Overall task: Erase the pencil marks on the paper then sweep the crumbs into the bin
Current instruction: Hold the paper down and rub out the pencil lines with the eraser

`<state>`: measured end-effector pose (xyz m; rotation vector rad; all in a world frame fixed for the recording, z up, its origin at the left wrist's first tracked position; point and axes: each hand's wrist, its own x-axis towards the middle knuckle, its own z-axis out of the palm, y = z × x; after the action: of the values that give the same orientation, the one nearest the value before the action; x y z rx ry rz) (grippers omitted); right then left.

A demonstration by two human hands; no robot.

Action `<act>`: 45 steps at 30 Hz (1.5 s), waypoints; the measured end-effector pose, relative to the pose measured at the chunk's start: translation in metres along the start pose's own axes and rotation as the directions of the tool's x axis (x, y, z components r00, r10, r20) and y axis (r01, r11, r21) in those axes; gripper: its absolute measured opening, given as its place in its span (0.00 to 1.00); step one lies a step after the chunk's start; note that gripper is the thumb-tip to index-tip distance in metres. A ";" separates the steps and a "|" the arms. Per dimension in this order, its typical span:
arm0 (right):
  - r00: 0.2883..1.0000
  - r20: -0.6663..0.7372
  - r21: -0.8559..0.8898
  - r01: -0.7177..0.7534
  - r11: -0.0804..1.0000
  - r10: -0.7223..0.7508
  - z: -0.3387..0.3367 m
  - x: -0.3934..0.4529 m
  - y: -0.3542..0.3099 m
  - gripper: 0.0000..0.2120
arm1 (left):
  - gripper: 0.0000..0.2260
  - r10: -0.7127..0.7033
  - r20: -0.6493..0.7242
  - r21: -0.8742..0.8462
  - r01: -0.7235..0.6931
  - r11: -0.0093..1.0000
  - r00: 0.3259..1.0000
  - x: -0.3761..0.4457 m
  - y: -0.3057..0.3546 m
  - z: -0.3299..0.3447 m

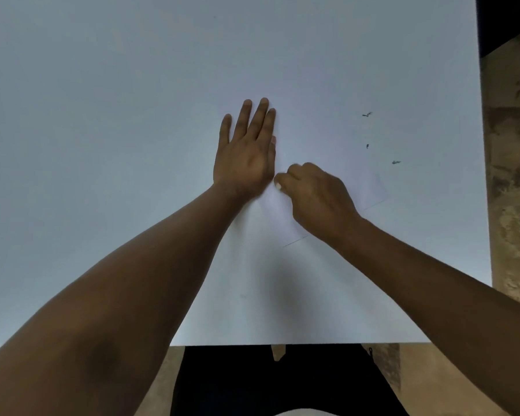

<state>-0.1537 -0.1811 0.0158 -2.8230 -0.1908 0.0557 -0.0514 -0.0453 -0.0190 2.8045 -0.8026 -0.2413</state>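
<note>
A white sheet of paper (373,187) lies tilted on the white table (102,145), hard to tell from it. My left hand (246,151) lies flat with straight fingers on the paper's left part, pressing it down. Just right of it, my right hand (315,193) is curled, fingers pinched on a small white eraser (278,185) whose tip shows at the fingertips, touching the paper. Three small dark eraser crumbs (367,114) (367,146) (396,162) lie to the right of the hands. No pencil marks are visible. No bin is in view.
The table's right edge (485,175) borders a mottled brown floor (511,175). Its near edge (282,344) runs above my dark clothing (282,379). A dark shape (508,22) fills the top right corner.
</note>
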 end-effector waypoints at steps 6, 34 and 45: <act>0.970 0.221 0.064 0.087 0.994 -0.099 -0.021 -0.038 0.007 0.13 | 0.25 -0.042 -0.003 -0.028 0.042 0.999 0.999 -0.010 -0.006 0.001; 0.966 0.128 0.104 -0.240 0.965 0.227 -0.033 0.084 0.036 0.10 | 0.26 -0.054 -0.043 0.022 0.055 0.998 0.998 -0.009 -0.005 0.001; 0.920 -0.090 -0.072 -0.387 0.919 0.381 -0.048 0.077 0.092 0.13 | 0.26 -0.060 -0.044 0.010 0.060 0.998 0.997 -0.009 -0.006 0.003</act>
<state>-0.0627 -0.2718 0.0316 -2.9005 0.3912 0.0292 -0.0568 -0.0359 -0.0228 2.8371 -0.7132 -0.1847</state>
